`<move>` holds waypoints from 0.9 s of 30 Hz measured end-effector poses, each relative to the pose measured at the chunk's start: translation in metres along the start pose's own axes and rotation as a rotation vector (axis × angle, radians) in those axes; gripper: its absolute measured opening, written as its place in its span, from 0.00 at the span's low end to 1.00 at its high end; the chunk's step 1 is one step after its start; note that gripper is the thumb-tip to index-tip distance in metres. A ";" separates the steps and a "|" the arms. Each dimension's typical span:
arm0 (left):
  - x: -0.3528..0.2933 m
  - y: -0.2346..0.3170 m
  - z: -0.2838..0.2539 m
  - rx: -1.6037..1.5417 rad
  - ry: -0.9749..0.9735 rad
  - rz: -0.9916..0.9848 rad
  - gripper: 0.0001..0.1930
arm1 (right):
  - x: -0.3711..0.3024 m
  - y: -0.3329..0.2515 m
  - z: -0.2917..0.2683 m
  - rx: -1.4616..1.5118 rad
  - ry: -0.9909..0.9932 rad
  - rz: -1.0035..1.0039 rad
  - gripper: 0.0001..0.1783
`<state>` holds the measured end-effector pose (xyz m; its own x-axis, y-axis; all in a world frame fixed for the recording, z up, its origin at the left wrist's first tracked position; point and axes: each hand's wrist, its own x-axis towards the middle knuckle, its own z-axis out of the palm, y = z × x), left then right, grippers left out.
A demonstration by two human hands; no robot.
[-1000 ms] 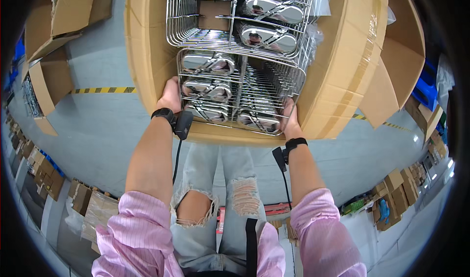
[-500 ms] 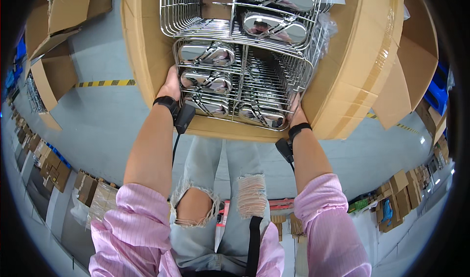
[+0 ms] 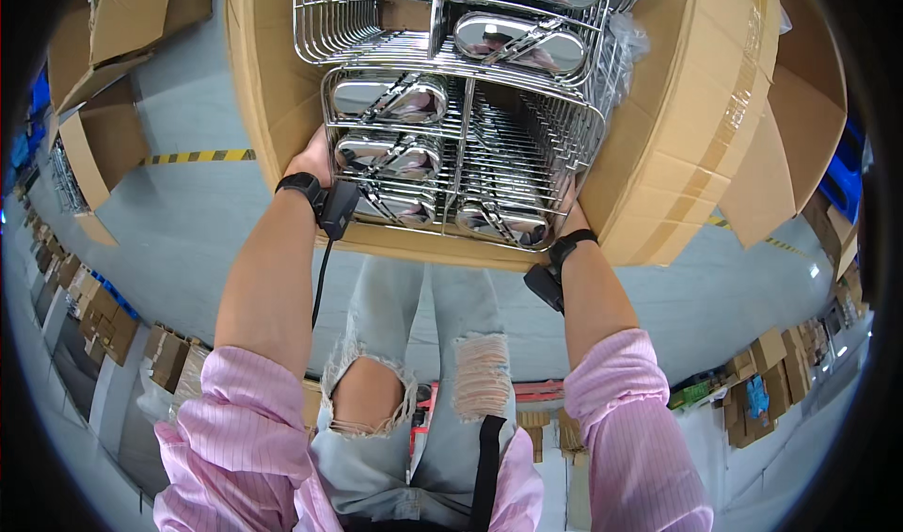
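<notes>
Right now I'm gripping the chrome wire dish rack (image 3: 461, 127) w/ both hands at its near corners, rack sitting inside the big cardboard box (image 3: 687, 127). My left hand (image 3: 310, 160) is clamped on the near-left corner; my right hand (image 3: 571, 214) is mostly hidden behind the near-right corner, so can't tell its hold. Risk, imo: wires snagging the plastic wrap (image 3: 625, 43) or box wall, rack tipping, shiny trays sliding out.
</notes>
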<state>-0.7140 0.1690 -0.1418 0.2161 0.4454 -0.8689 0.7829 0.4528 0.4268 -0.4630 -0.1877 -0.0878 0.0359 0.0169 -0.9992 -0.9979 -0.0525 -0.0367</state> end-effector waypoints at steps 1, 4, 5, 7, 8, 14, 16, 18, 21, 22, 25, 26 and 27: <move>0.000 -0.006 0.013 -0.013 -0.018 -0.007 0.23 | 0.000 -0.002 -0.011 -0.012 0.021 -0.010 0.34; -0.069 0.073 0.080 -0.289 0.115 -0.391 0.28 | -0.005 -0.014 -0.034 -0.035 0.081 -0.040 0.34; -0.070 0.077 0.069 -0.278 0.127 -0.382 0.28 | -0.008 -0.013 -0.024 -0.031 0.066 -0.037 0.34; -0.066 0.073 0.059 -0.065 0.253 -0.319 0.27 | -0.012 -0.010 -0.017 -0.034 0.060 -0.035 0.34; -0.070 0.068 0.055 -0.062 0.255 -0.319 0.27 | -0.014 -0.010 -0.014 -0.038 0.059 -0.034 0.34; -0.073 0.105 0.078 -0.034 0.168 -0.347 0.19 | -0.018 -0.008 -0.019 -0.015 0.063 -0.082 0.32; -0.073 0.106 0.071 0.515 0.054 -0.244 0.27 | -0.020 -0.005 -0.021 0.012 0.055 -0.106 0.30; -0.070 0.101 0.064 0.785 -0.005 -0.186 0.34 | -0.021 -0.001 -0.020 0.042 0.041 -0.130 0.29; -0.060 0.081 0.057 0.673 -0.003 -0.147 0.35 | -0.021 0.002 -0.018 0.092 0.014 -0.169 0.27; -0.059 0.077 0.056 0.636 -0.004 -0.134 0.35 | -0.022 0.004 -0.018 0.109 0.007 -0.182 0.27; -0.068 0.074 0.055 0.790 -0.015 0.079 0.34 | -0.024 0.006 -0.019 0.164 -0.015 -0.222 0.25; -0.066 0.068 0.053 0.790 -0.015 0.079 0.34 | -0.018 0.010 -0.026 0.164 -0.016 -0.222 0.25; -0.063 0.057 0.049 0.858 -0.001 0.147 0.32 | -0.012 0.012 -0.035 0.154 -0.014 -0.214 0.25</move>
<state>-0.6541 0.1293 -0.0750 0.3496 0.4531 -0.8200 0.9163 -0.3477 0.1986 -0.4739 -0.2231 -0.0770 0.2471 0.0252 -0.9687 -0.9641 0.1061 -0.2432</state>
